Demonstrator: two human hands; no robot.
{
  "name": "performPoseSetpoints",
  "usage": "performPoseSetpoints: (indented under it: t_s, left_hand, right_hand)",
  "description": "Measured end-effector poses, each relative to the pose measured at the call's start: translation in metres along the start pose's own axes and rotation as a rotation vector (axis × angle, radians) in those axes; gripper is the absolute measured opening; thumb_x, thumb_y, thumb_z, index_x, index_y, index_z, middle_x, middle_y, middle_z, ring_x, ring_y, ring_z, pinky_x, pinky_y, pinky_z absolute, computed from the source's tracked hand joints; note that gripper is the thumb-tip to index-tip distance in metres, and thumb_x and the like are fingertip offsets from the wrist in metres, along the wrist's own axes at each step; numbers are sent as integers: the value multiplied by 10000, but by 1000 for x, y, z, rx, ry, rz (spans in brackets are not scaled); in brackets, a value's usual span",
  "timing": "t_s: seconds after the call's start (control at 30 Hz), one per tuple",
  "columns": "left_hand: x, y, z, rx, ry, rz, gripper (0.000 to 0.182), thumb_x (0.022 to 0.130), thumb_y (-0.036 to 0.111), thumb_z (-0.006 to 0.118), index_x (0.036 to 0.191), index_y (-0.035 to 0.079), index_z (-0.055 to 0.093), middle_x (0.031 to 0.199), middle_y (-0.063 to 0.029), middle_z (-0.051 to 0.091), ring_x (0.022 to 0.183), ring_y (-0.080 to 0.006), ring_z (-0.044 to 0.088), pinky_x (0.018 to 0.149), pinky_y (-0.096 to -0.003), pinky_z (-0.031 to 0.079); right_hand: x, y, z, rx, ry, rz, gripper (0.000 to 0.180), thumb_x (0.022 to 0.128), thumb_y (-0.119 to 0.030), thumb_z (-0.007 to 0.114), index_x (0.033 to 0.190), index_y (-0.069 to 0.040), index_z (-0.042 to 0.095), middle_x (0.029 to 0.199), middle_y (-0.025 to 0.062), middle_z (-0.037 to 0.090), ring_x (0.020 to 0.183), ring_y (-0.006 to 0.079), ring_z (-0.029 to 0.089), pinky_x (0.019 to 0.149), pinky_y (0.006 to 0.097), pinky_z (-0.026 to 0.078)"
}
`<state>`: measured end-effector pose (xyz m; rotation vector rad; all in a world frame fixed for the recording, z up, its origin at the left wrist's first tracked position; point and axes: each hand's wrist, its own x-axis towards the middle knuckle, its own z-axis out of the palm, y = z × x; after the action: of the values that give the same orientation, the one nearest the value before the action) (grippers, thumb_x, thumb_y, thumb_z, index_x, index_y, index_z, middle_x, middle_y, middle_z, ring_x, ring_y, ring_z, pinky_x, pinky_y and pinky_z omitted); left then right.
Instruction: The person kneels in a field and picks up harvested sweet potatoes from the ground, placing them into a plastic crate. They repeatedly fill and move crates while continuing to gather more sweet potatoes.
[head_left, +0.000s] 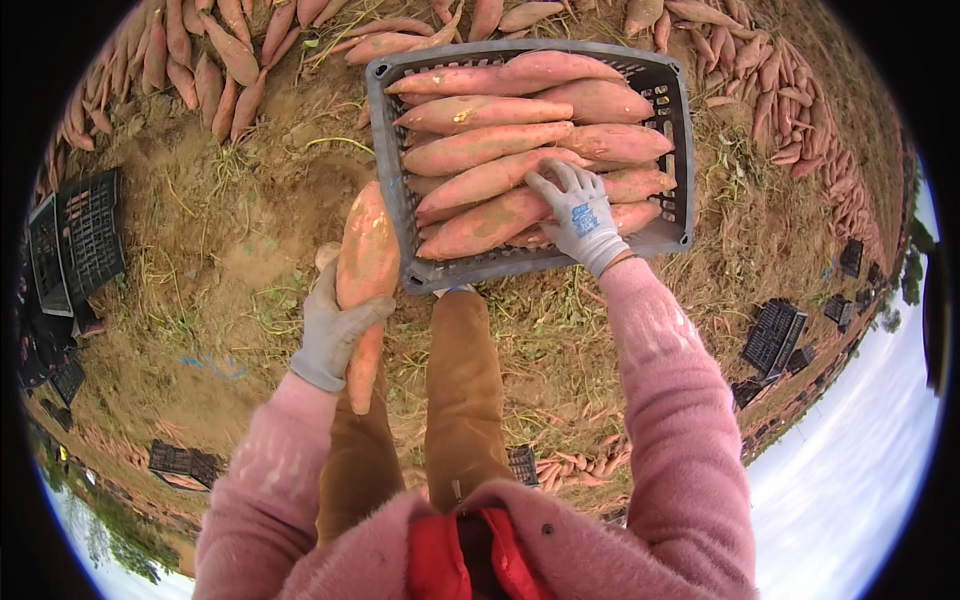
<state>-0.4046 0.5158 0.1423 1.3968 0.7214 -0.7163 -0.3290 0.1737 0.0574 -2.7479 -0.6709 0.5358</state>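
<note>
My left hand (337, 330), in a grey work glove, grips a large sweet potato (367, 262) upright beside the near left corner of a black plastic crate (386, 176). The crate lies in front of me and holds rows of sweet potatoes (487, 146). My right hand (574, 206), gloved too, rests on the sweet potatoes inside the crate near its front edge, fingers spread and bent over them. Whether it grips one of them cannot be told. A blue print shows on the back of that glove.
Heaps of sweet potatoes (232, 52) lie beyond the crate at left, and more (795, 97) at right. A person with black crates (90, 225) is at the far left. Other crates (772, 337) stand at right. Dry vines cover the soil around my legs.
</note>
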Motion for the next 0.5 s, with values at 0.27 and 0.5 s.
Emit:
performPoseSetpoints:
  t_s: [0.27,0.5]
  left_hand:
    - [-2,-16,-3,54,-3,-45,679,726,143,774,1313,-45,488,1148,-105,617,997,-170,596,879,-305,497]
    - [-5,-24,11,-307,-139,-192,691,756,168,752,1346,-44,461,1182,-120,605,1002,-192,606,883,-301,504]
  right_hand:
    - [44,1,13,-89,-79,296,359,749,-95,609,1106,-68,596,1211,166,587,1158,344,542,952,465,430]
    - [61,22,-14,-107,-482,198,418,778,-144,642,1186,-101,558,1284,176,536,1209,348,513,979,440,450]
